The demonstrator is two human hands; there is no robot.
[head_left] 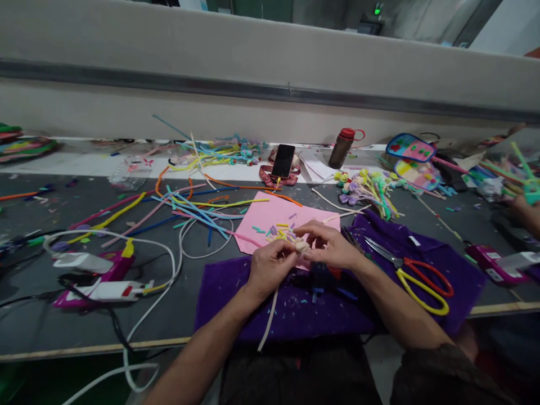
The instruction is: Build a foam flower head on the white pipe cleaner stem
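My left hand (270,267) is closed, thumb and fingers pinching a small cream pipe-cleaner flower (302,246). From beneath that hand a cream pipe-cleaner stem (269,322) hangs over a purple cloth (240,315). My right hand (331,246) has its fingers curled round the other side of the same flower; the exact grip is partly hidden. Just beyond both hands, short cut pieces (280,230) in yellow, lilac and teal lie on a pink sheet (253,216). Scissors (400,264) with red and yellow handles rest on the cloth, right of my right forearm.
Loose pipe cleaners (189,205) spread across the left. Behind stand a phone (283,161) and a brown bottle (341,149). Bundled pipe-cleaner flowers (367,188) lie at right. Corded magenta devices (99,281) sit at left. Another person's hand (527,211) shows at the right edge.
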